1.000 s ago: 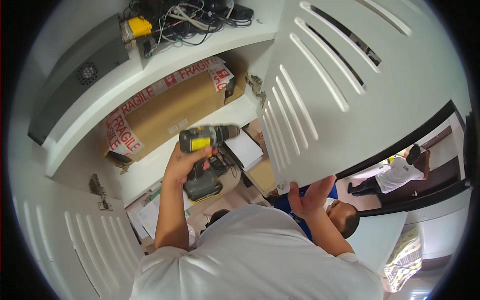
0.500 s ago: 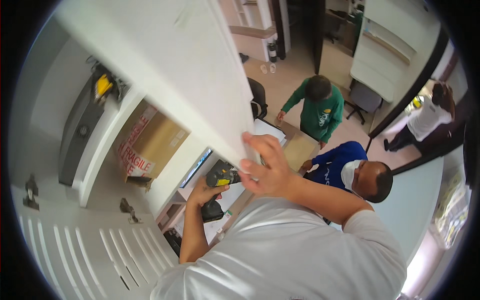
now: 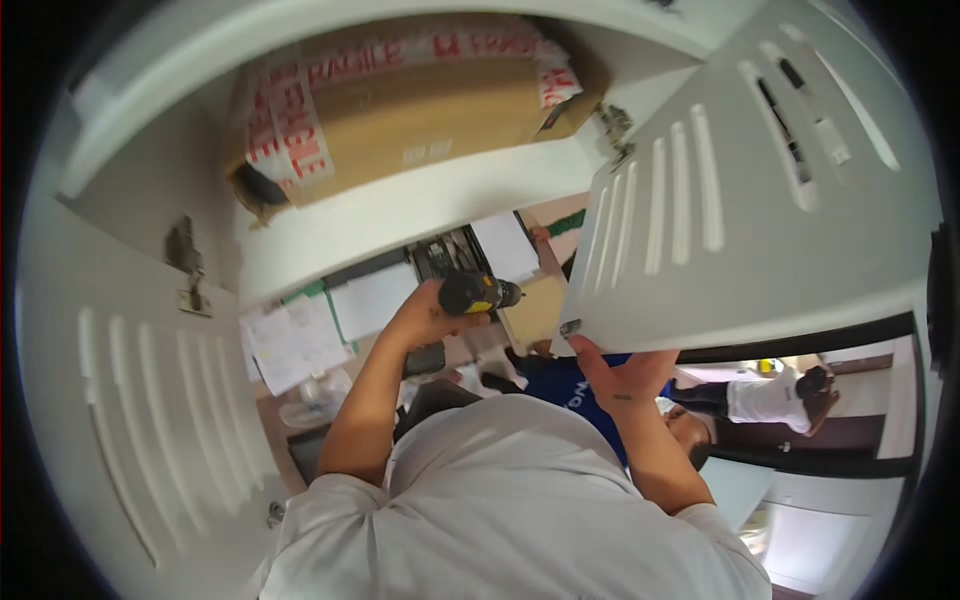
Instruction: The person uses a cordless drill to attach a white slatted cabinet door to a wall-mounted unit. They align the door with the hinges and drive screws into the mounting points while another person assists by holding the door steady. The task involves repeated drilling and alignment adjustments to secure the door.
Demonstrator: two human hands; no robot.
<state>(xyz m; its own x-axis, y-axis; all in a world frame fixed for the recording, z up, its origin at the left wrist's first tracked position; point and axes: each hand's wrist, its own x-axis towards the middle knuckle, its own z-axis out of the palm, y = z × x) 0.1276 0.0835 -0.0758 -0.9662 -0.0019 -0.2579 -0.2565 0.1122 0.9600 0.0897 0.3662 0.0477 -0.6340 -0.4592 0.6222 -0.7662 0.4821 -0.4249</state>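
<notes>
- The pale grey louvred cabinet door (image 3: 760, 200) hung open and filled the right of the view; half a second earlier its face had crossed the middle of the picture with the room behind it, so our head had swung back toward the cabinet
- The taped cardboard box (image 3: 430, 120) sat on the upper white shelf (image 3: 400, 205), again in plain sight as it had been a second before
- A co-worker in a blue top (image 3: 565, 385) was below us, between our arms, apart from our own hands
- Our right hand (image 3: 625, 375) had been spread flat against the door half a second earlier; now it was cupped under the door's lower corner, palm toward us, fingers hooked up behind the edge. We judged that it was carrying and steadying the door
- Our left hand (image 3: 425, 318) was wrapped shut round the grip of the cordless drill (image 3: 480, 293)
- The drill had come up from low by the dark desk things to just under the shelf, near the door's inner edge but not touching it. It was short and dark, with a yellow band, lying level with its nose toward the door. With the door steadied, we judged the tool ready for fastening work
- The door's metal hinge (image 3: 612, 125) showed at its top inner corner, well above the drill
</notes>
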